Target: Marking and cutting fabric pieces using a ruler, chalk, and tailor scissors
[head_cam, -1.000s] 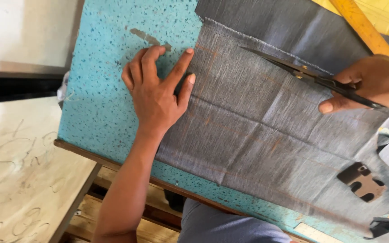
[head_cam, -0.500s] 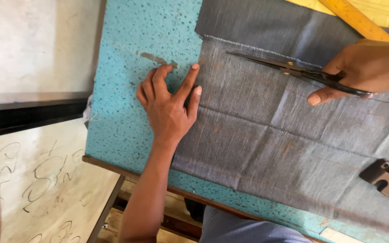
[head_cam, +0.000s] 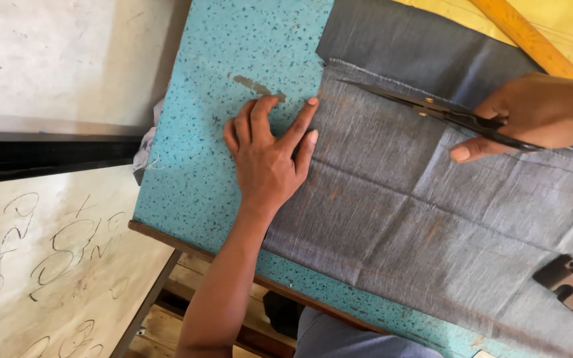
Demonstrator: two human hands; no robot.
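A folded grey cloth [head_cam: 419, 219] lies on a turquoise speckled table [head_cam: 233, 53]. My left hand [head_cam: 270, 156] rests flat on the table at the cloth's left edge, fingers apart, fingertips touching the fabric. My right hand [head_cam: 538, 113] grips black-handled scissors [head_cam: 426, 106] over the cloth's upper part. The blades point left toward the cloth's top left corner and look nearly closed.
A wooden ruler [head_cam: 525, 36] lies on yellow material [head_cam: 565, 20] at the top right. A dark brown notched piece [head_cam: 572, 285] sits on the cloth at the lower right. Left of the table stands a pale surface with scribbled marks [head_cam: 54, 265].
The view has shifted, so the table sits further right in frame. The scissors have moved left along the cloth's upper edge. My left hand stays pressed at the cloth's left edge.
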